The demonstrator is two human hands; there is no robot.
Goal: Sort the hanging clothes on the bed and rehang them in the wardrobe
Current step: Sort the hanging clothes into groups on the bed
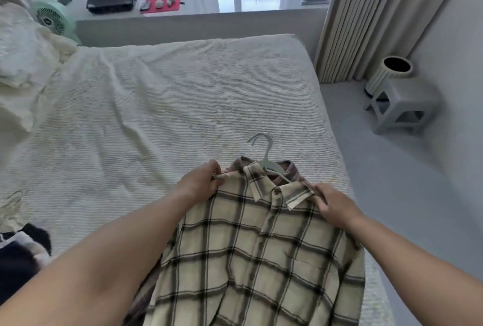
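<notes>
Forearms are reaching out over the plaid shirt [261, 260] lying on the bed [156, 106]; my left hand [200, 181] is pinching one shoulder, my right hand [333, 206] gripping the other. Its hanger [266, 158] hook is pointing away from me, midway between both hands.
</notes>
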